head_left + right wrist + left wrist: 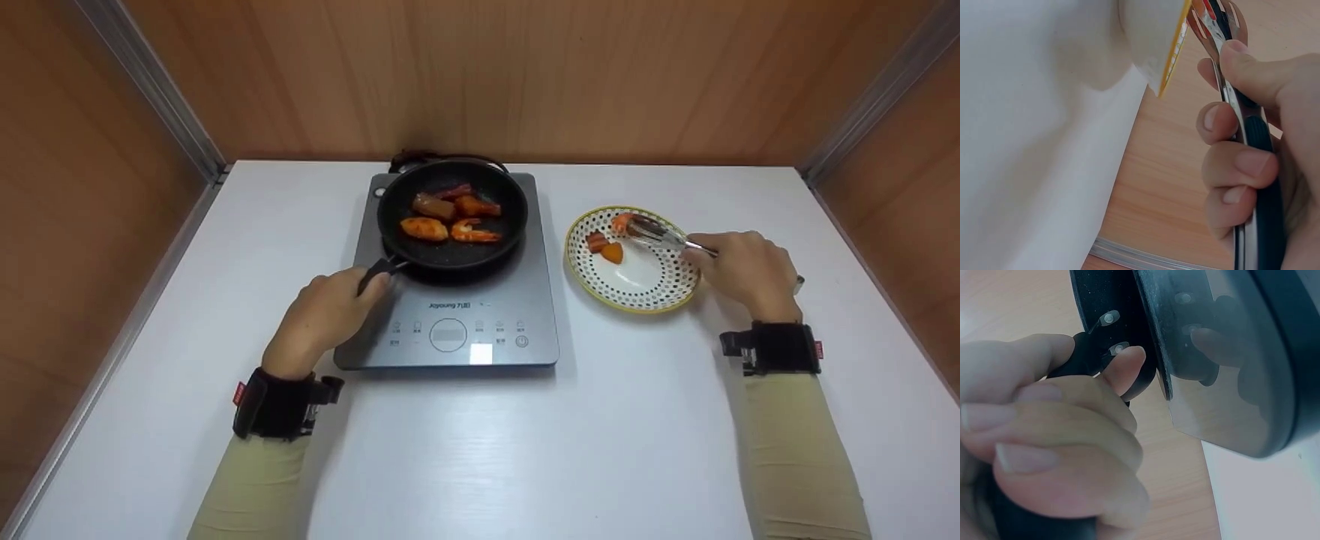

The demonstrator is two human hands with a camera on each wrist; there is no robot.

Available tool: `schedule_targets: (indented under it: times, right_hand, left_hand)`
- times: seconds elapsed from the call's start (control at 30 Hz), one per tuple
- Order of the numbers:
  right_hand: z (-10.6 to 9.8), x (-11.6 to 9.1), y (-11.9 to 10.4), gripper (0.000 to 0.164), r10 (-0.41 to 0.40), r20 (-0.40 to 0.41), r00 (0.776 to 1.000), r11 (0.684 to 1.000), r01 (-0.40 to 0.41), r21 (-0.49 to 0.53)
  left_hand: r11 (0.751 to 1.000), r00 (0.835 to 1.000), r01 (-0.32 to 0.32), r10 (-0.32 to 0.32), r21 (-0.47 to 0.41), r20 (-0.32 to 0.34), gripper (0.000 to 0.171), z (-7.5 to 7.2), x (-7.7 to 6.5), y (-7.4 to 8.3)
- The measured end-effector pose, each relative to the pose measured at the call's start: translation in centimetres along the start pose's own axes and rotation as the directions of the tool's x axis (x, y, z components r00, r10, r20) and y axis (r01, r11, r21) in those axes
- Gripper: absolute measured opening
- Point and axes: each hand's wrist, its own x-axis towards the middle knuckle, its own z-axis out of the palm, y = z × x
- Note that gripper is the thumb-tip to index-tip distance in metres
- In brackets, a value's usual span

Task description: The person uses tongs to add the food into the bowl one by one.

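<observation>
My left hand [324, 315] grips the black handle [381, 274] of a frying pan [457, 259], which sits on an induction cooker [487, 300]. Several cooked pieces lie in the pan, among them a shrimp [474, 232] and a browned oval piece [424, 229]. To the right, my right hand [746, 270] holds metal tongs [664, 234] with dark grips, its fingers curled round them in the right wrist view. The tongs' tips are at a shrimp [621, 223] over the far part of a dotted plate [637, 301]. Whether they pinch it cannot be told.
On the plate lie a small striped meat piece [596, 241] and an orange chunk [612, 253]. A dark cable [412, 157] runs behind the pan. Wooden panels [480, 82] enclose the white table [480, 450] at the back and both sides.
</observation>
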Motion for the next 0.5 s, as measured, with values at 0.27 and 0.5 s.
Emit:
schedule_targets:
  times: [0.27, 0.5]
  right_hand:
    - [-1.0, -0.4, -0.8, 0.041, -0.028, -0.069, 0.997, 1.0, 0.029, 0.013]
    - [-1.7, -0.9, -2.6, 0.039, -0.091, -0.162, 0.983, 0.994, 0.098, 0.039]
  left_hand:
    - [1.0, 1.0, 0.007, -0.006, -0.007, 0.018, 0.042, -0.2, 0.0, 0.1]
    - [1.0, 1.0, 0.01, -0.01, -0.011, 0.019, 0.042, -0.2, 0.0, 0.0]
